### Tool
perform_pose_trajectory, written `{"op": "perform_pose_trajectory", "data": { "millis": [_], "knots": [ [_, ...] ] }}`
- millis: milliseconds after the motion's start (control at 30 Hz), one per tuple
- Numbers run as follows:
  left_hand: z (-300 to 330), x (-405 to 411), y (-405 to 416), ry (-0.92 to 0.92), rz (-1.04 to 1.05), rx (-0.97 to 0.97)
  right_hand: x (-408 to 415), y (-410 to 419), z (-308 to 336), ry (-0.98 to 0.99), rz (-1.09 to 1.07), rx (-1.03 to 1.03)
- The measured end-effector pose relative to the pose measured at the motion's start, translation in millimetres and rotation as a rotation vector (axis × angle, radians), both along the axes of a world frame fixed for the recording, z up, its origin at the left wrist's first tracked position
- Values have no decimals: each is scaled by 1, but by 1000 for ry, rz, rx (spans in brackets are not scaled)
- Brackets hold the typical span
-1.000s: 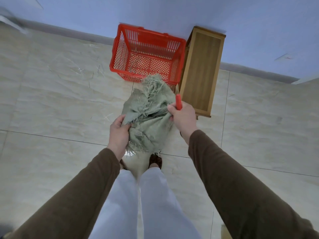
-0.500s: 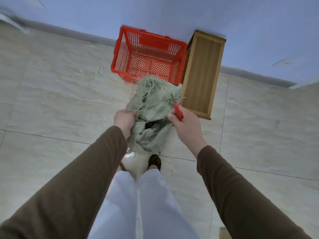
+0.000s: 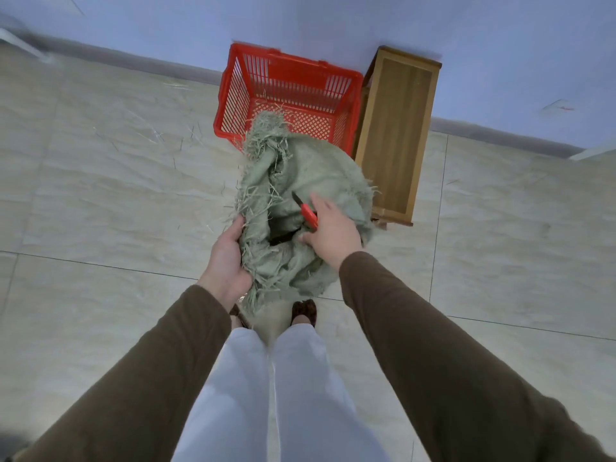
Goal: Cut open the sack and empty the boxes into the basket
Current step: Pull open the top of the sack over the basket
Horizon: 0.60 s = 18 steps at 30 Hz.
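I hold a pale green woven sack [image 3: 310, 181] with frayed edges in front of me, above the floor. Its cut mouth gapes toward me as a dark hole between my hands. My left hand [image 3: 226, 261] grips the sack's frayed left edge. My right hand [image 3: 333, 231] holds a red-handled knife [image 3: 308, 213], blade pointing up and away, and touches the sack's right edge. Just beyond the sack stands a red plastic basket [image 3: 233, 95] with only a few loose fibres in it. No boxes are visible.
A wooden stool [image 3: 398, 128] stands right of the basket, against the blue wall. Loose sack fibres [image 3: 156, 135] lie scattered on the beige tiled floor left of the basket. My legs and shoes [image 3: 305, 311] are below the sack.
The sack has been pulled open: its mouth now gapes wide between my hands. The sack and both hands have lifted and shifted toward the basket.
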<state>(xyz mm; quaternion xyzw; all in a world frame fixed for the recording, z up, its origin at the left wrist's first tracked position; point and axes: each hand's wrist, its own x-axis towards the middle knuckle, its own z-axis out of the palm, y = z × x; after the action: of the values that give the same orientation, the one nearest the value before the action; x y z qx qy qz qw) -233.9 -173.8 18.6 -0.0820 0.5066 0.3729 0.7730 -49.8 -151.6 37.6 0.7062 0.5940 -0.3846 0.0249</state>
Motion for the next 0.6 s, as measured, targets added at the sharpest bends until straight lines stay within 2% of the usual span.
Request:
{"op": "perform_pose_trajectory", "data": {
  "millis": [100, 167, 200, 267, 300, 367, 433, 467, 533, 567, 600],
  "knots": [
    [0, -27, -3, 3, 52, 16, 5, 7, -6, 258, -433, 69],
    [-4, -48, 1, 154, 143, -46, 13, 13, -1, 409, -663, 158],
    [-6, -58, 2, 310, 163, -114, 17, 14, 3, 452, -714, 182],
    [-12, -73, 6, 767, 130, -226, 22, 9, 13, 460, -687, 182],
    [-13, -76, 10, 1008, 70, -214, 26, 4, 16, 460, -646, 171],
    [-5, -66, 26, 1330, -121, 17, 30, -3, 21, 452, -550, 166],
    [2, -38, 46, 1353, -452, 246, 32, -10, 24, 444, -500, 181],
    [2, -23, 54, 1295, -648, 264, 33, -12, 26, 445, -496, 186],
    [-5, 2, 64, 1209, -1016, 181, 37, -15, 27, 455, -501, 178],
    [-10, 11, 66, 1167, -1132, 113, 41, -15, 28, 461, -509, 166],
    [-16, 15, 69, 1092, -1150, 72, 45, -15, 29, 471, -526, 154]
  ]
}}
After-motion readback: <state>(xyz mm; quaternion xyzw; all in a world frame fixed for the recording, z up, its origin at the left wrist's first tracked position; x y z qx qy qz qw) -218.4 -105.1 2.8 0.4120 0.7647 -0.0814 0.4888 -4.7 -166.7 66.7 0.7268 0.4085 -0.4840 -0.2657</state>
